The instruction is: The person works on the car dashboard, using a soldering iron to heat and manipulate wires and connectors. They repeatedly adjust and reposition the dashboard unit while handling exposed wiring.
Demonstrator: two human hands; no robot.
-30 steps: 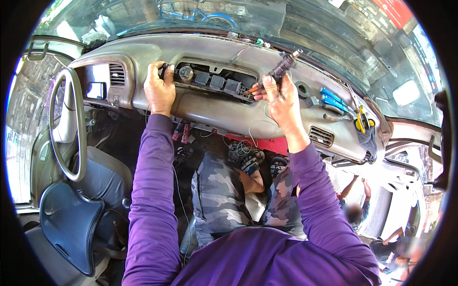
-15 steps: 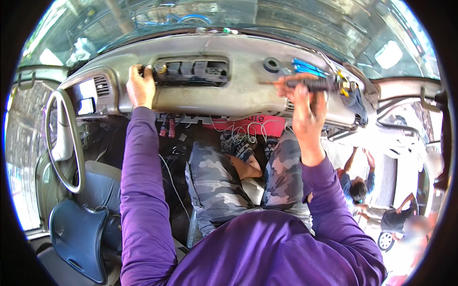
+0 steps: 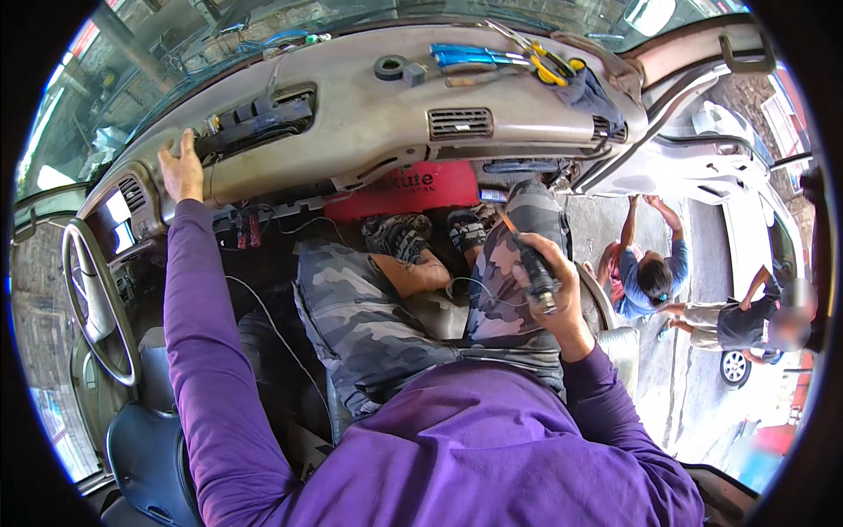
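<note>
My left hand (image 3: 181, 167) rests against the beige dashboard (image 3: 369, 114), thumb and fingers apart, just left of the long dark opening (image 3: 263, 123) in its top. I see nothing held in it. Over my right thigh, my right hand (image 3: 560, 285) is closed around a black-bodied tool (image 3: 534, 268) with a slim orange front end (image 3: 507, 221). The tool's exact kind is unclear. A thin white wire (image 3: 479, 285) loops near that hand over my camouflage trousers.
On the dashboard lie a black tape roll (image 3: 390, 68), a small grey block (image 3: 414, 75), blue-handled pliers (image 3: 474, 57) and a yellow-handled tool (image 3: 551, 66). A steering wheel (image 3: 79, 299) stands left. A red panel (image 3: 404, 189) sits below the dashboard. People (image 3: 654, 277) are outside at right.
My right hand has come down from above the dashboard to my thigh with the black-bodied tool. The view has shifted right. My left hand stays at the dashboard, its fingers now spread.
</note>
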